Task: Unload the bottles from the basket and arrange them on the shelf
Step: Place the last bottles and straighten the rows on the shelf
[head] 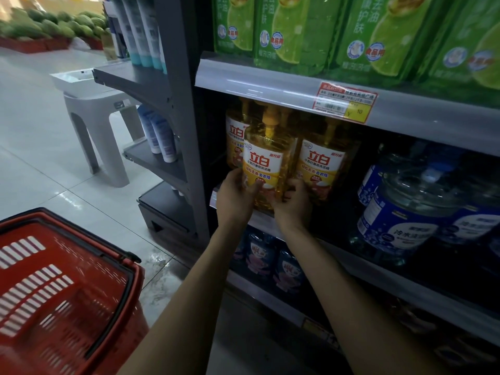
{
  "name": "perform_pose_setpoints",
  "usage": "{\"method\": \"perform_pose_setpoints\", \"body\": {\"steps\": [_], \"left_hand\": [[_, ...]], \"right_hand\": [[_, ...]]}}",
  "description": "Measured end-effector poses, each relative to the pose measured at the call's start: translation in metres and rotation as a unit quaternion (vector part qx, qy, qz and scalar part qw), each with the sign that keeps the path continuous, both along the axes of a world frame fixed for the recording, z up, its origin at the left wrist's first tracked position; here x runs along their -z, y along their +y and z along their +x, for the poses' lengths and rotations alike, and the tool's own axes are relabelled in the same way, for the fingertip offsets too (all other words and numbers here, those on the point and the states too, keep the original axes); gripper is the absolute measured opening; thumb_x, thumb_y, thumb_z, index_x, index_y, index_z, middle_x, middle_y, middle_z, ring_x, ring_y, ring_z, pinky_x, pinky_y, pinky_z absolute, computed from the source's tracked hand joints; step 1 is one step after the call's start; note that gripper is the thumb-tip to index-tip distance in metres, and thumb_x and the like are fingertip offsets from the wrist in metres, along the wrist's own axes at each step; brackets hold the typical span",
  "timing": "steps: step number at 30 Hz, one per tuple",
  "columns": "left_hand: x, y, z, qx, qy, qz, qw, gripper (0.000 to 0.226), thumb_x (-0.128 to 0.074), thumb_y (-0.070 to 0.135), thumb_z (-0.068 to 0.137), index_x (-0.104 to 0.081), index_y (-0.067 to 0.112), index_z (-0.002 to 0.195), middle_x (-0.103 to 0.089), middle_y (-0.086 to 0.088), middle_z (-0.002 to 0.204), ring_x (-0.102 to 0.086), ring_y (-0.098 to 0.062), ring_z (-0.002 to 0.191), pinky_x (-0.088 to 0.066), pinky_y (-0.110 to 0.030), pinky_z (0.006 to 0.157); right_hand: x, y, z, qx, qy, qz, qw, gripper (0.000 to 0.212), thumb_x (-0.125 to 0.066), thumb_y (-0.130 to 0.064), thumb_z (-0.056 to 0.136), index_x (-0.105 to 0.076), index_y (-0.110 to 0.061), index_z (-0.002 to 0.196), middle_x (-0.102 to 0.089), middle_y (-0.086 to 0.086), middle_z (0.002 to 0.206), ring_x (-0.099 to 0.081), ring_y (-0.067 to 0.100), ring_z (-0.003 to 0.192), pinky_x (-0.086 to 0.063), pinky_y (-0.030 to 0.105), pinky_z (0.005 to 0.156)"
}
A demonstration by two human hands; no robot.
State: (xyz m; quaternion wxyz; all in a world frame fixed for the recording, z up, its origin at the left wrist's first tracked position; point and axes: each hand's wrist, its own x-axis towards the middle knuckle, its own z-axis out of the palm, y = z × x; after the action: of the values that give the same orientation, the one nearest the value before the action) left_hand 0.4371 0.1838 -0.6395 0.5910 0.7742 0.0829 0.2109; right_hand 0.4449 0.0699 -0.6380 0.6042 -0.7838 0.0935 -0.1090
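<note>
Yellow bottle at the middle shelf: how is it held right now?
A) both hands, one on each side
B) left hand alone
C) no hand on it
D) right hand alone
A: the left hand and the right hand each grip a lower side of the yellow bottle at the front of the shelf.

**Two bare arms in view**

Here we go, and what we see of the person is two arms. The left forearm point(194, 293) runs bare from the wrist right down to the bottom edge of the view, and the right forearm point(327, 280) is bare just the same. Up to the left grip point(235, 196): bare over the back and thumb. Across to the right grip point(293, 204): bare too, its fingers partly hidden from us. Both arms look slim, both wrists narrow. The light is dim, so finer marks escape us.
</note>
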Motion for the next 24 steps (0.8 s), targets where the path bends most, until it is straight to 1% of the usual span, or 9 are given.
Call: {"method": "perform_pose_setpoints", "body": {"steps": [3,4,7,10,14,18,21,23,24], "left_hand": [[-0.003,-0.002,-0.001,-0.002,0.004,-0.016,1.0,0.056,-0.077,0.039,0.088,-0.059,0.019,0.137,-0.071,0.007,0.123,-0.067,-0.005,0.109,-0.059,-0.041,0.094],[-0.003,-0.003,-0.002,-0.003,0.005,-0.018,1.0,0.057,-0.077,0.041,0.087,-0.059,0.02,0.137,-0.071,0.007,0.123,-0.067,-0.005,0.109,-0.059,-0.041,0.094],[-0.003,-0.004,-0.003,-0.002,0.01,-0.012,1.0,0.063,-0.071,0.054,0.081,-0.061,0.025,0.136,-0.072,0.01,0.122,-0.068,-0.004,0.109,-0.059,-0.044,0.094],[-0.003,-0.006,-0.004,0.006,0.011,-0.013,1.0,0.064,-0.068,0.059,0.08,-0.06,0.028,0.137,-0.072,0.013,0.121,-0.068,-0.002,0.109,-0.059,-0.044,0.094],[-0.004,-0.007,-0.005,0.009,0.009,-0.018,1.0,0.057,-0.072,0.048,0.087,-0.059,0.027,0.138,-0.071,0.012,0.123,-0.067,-0.002,0.111,-0.058,-0.045,0.095],[-0.005,-0.005,-0.008,0.019,0.016,-0.011,1.0,0.069,-0.072,0.054,0.079,-0.057,0.026,0.14,-0.071,0.011,0.124,-0.067,-0.005,0.112,-0.058,-0.047,0.096],[-0.01,-0.002,-0.017,0.036,0.027,0.025,0.999,0.068,-0.073,0.055,0.08,-0.056,0.026,0.139,-0.07,0.011,0.123,-0.067,-0.006,0.11,-0.058,-0.046,0.095],[-0.012,0.001,-0.026,0.04,0.033,0.092,0.994,0.056,-0.074,0.046,0.087,-0.057,0.026,0.137,-0.07,0.01,0.12,-0.067,-0.006,0.104,-0.058,-0.043,0.092],[-0.012,0.004,-0.03,0.04,0.037,0.138,0.989,0.055,-0.074,0.043,0.089,-0.056,0.025,0.138,-0.07,0.006,0.121,-0.066,-0.008,0.103,-0.057,-0.042,0.09]], "right_hand": [[0.002,0.001,-0.001,-0.001,-0.003,0.009,1.0,0.041,-0.082,-0.02,0.085,-0.056,-0.026,0.117,-0.069,0.002,0.121,-0.065,0.023,0.116,-0.059,0.051,0.092],[0.002,0.001,-0.001,-0.001,-0.004,0.008,1.0,0.041,-0.08,-0.019,0.086,-0.055,-0.026,0.118,-0.069,0.002,0.122,-0.065,0.023,0.117,-0.058,0.051,0.093],[0.001,0.003,-0.001,0.002,-0.007,0.002,1.0,0.042,-0.077,-0.018,0.089,-0.053,-0.027,0.122,-0.066,0.004,0.126,-0.062,0.024,0.121,-0.057,0.049,0.096],[0.003,0.002,0.0,0.0,-0.004,0.009,1.0,0.045,-0.076,-0.017,0.09,-0.052,-0.027,0.127,-0.064,0.004,0.129,-0.061,0.023,0.124,-0.057,0.046,0.097],[0.002,0.002,0.0,-0.003,-0.005,0.01,1.0,0.047,-0.076,-0.018,0.09,-0.052,-0.027,0.128,-0.065,0.004,0.13,-0.061,0.023,0.125,-0.056,0.048,0.098],[-0.001,0.0,0.0,-0.007,0.001,0.005,1.0,0.048,-0.077,-0.017,0.088,-0.053,-0.026,0.129,-0.066,0.004,0.129,-0.062,0.024,0.123,-0.057,0.049,0.098],[-0.004,-0.008,-0.003,-0.023,0.013,-0.017,1.0,0.042,-0.08,-0.019,0.087,-0.058,-0.022,0.122,-0.067,0.004,0.126,-0.063,0.024,0.119,-0.057,0.047,0.095],[-0.009,-0.016,-0.009,-0.035,0.017,-0.039,0.998,0.037,-0.081,-0.02,0.086,-0.059,-0.021,0.117,-0.066,0.003,0.124,-0.064,0.023,0.114,-0.057,0.041,0.09],[-0.012,-0.02,-0.012,-0.043,0.014,-0.054,0.998,0.036,-0.081,-0.02,0.086,-0.059,-0.021,0.115,-0.066,0.002,0.123,-0.064,0.021,0.113,-0.056,0.037,0.087]]}}
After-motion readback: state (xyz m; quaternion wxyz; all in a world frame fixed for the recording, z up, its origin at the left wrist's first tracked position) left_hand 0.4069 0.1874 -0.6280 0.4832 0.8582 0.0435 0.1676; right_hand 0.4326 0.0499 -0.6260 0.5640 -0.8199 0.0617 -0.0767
